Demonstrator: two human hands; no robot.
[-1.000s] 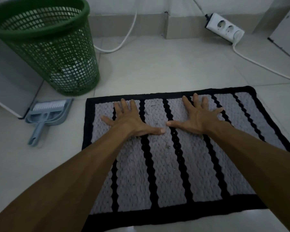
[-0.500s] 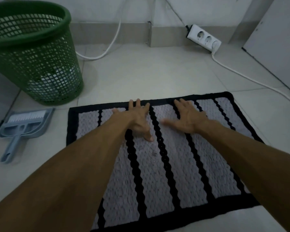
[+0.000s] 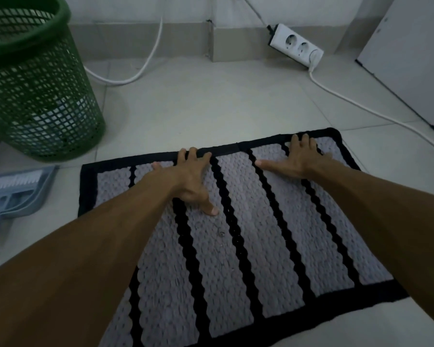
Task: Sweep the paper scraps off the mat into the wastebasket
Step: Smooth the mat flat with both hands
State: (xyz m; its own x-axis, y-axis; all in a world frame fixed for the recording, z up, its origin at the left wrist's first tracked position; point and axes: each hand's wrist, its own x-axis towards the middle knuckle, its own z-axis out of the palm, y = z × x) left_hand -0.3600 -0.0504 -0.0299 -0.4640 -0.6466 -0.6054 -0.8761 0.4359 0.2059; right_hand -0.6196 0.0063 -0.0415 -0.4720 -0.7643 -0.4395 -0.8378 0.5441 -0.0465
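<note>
Both hands, left (image 3: 188,180) and right (image 3: 298,159), press flat, fingers spread, on mat (image 3: 261,246).

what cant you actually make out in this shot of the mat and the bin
Head view only:
- Paper scraps: a few tiny specks on the mat; too small to identify.
- Wastebasket: top and left side cut off by the frame; contents are only pale patches behind the mesh.
- Dustpan: handle end runs off the left edge.
- Mat's near-left corner: hidden by the left forearm.
- Left hand and right hand: palms down, undersides hidden.
</note>
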